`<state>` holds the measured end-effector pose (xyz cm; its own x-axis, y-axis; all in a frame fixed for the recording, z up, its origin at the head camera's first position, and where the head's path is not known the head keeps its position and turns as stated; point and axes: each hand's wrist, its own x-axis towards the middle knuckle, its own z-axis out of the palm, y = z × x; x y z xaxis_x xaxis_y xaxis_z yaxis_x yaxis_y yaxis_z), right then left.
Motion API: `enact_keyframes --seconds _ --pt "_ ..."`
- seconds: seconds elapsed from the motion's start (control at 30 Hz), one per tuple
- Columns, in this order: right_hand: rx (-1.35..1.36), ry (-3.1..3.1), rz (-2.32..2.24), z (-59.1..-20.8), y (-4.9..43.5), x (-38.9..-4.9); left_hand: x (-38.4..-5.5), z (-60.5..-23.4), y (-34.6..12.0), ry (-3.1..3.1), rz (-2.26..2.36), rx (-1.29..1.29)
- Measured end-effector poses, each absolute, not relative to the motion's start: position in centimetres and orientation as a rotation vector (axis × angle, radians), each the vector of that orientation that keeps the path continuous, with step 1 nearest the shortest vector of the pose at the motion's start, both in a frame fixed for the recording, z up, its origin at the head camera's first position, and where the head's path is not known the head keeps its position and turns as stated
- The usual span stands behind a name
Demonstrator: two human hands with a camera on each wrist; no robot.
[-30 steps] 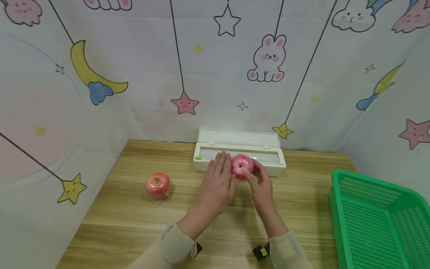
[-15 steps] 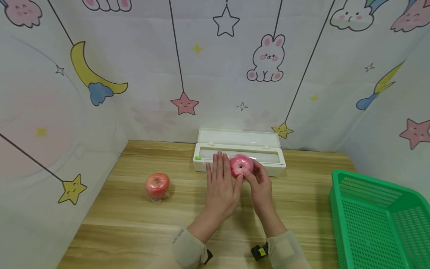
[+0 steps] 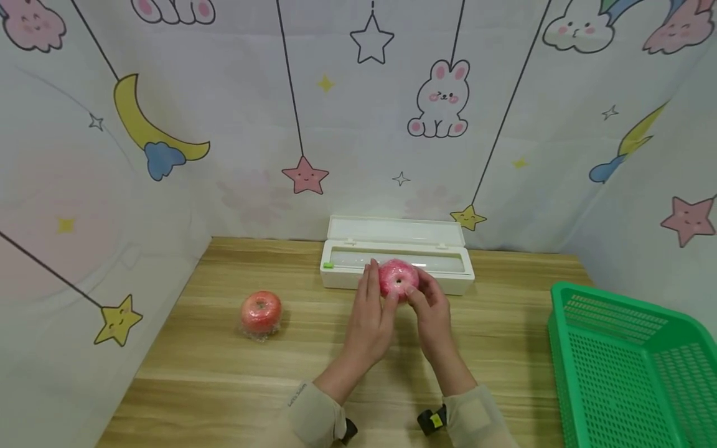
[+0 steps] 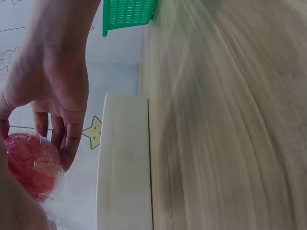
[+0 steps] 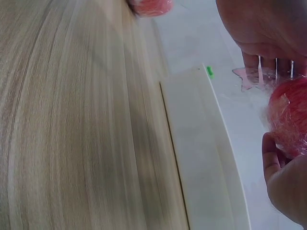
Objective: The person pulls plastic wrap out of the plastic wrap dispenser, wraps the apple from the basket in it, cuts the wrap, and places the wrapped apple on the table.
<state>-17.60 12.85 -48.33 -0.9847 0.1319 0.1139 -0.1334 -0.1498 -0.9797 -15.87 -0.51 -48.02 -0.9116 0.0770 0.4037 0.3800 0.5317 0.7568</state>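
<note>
A pinkish-red apple (image 3: 399, 280) wrapped in clear plastic film is held up at the front of the white cling film dispenser (image 3: 347, 279). My right hand (image 3: 435, 314) grips its right side, thumb in front and fingers curled behind. Against its left side lies my left hand (image 3: 370, 323), fingers straight and thumb near the apple's front. Loose film (image 5: 266, 112) bunches around the apple in the right wrist view, close to the left fingers. In the left wrist view, the right fingers (image 4: 67, 139) curve round the wrapped apple (image 4: 33, 165).
Another film-wrapped apple (image 3: 261, 312) sits on the wooden table (image 3: 224, 386) to the left. A green plastic basket (image 3: 560, 348) stands at the right. Behind the apple, the dispenser's lid (image 3: 394, 231) is raised, near the patterned cloth wall (image 3: 252, 112).
My left hand first slid its fingers left off the apple's side, then came back in against it, fingers closer together. The right hand keeps its grip, and the apple has shifted slightly left.
</note>
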Motion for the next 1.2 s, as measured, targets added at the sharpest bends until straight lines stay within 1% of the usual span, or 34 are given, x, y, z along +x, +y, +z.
enact_keyframes --seconds 0.4,0.67,0.97,1.2 --pt "0.016 -1.963 2.307 -48.6 12.7 -17.3 -15.7 -48.3 -0.6 -2.339 -1.633 -0.322" --pt "0.014 -1.959 2.356 -49.1 12.5 -17.0 -15.6 -49.0 -1.0 -2.212 -1.949 -0.292" --pt "0.022 -1.980 2.377 -49.9 12.5 -16.9 -15.5 -49.3 -1.5 -2.205 -2.115 -0.186" --pt "0.044 -1.992 2.403 -50.3 12.5 -16.9 -15.7 -48.9 -2.1 -2.142 -2.363 -0.108"
